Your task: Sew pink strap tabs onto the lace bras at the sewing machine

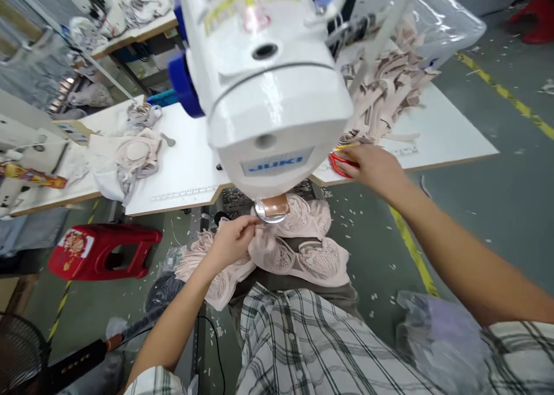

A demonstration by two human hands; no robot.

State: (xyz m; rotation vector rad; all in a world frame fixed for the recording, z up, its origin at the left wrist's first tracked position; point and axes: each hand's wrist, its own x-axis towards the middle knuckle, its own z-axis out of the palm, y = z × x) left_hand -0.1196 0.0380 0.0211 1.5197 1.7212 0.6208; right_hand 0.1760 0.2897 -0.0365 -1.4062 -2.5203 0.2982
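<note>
Scissors (339, 167) touch right hand (373, 165); left hand (234, 240) holds bra (272, 252).

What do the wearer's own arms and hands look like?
Left hand and right hand: no gloves, no watch or bracelet visible. Forearms uncovered. Left sleeve and right sleeve are white with dark plaid lines, matching the shirt. Can't tell whether they're short or rolled up.

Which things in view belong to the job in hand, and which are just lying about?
Likely the job: pale pink bras at the left hand; red-handled scissors in the right hand; white JUKI machine; beige strips.

Apparently lying about: red stool; fan; plastic bag.
</note>
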